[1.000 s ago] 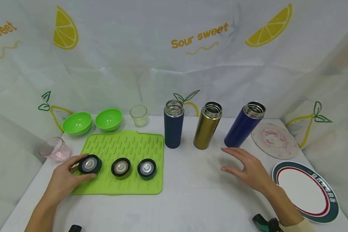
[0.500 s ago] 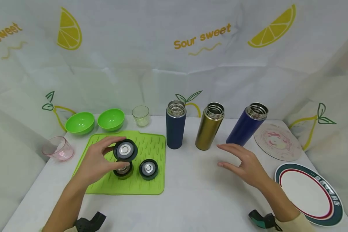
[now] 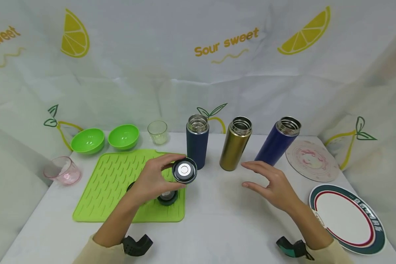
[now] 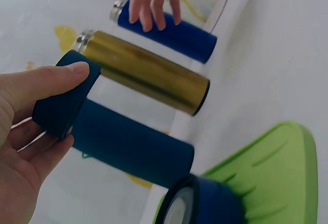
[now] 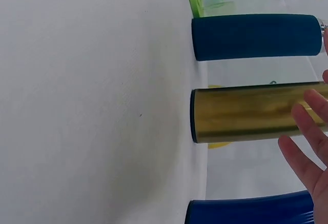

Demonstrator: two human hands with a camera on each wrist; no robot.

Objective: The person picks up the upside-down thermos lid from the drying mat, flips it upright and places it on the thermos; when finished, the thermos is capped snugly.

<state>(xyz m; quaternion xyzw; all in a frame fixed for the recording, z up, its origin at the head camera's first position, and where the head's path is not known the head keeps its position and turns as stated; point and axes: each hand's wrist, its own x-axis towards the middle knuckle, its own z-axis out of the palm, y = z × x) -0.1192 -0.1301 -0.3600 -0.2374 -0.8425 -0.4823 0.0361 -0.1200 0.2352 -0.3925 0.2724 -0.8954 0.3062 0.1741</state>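
Note:
My left hand [image 3: 151,179] pinches a dark teal bottle lid [image 3: 184,170] between thumb and fingers, held up with its round inner side toward the head camera. Behind the lid stands an open dark teal thermos bottle [image 3: 197,148], partly overlapped. An open gold thermos bottle [image 3: 234,148] and an open blue one [image 3: 274,145] stand to its right. My right hand [image 3: 273,185] hovers before the blue bottle, fingers apart from thumb, holding nothing. A blue lid [image 4: 218,203] sits on the green mat [image 3: 102,183]; another lid [image 3: 130,186] there is mostly hidden by my left hand.
Two green bowls [image 3: 88,140] and a clear glass [image 3: 158,132] line the back left. A pink glass [image 3: 64,171] is at the mat's left. Right of the bottles lie a pink-patterned round plate or mat [image 3: 311,161] and a white oval plate [image 3: 344,218].
My left hand has lifted the dark teal lid from the mat's left side and carried it right, to in front of the teal bottle. My right hand has shifted slightly left.

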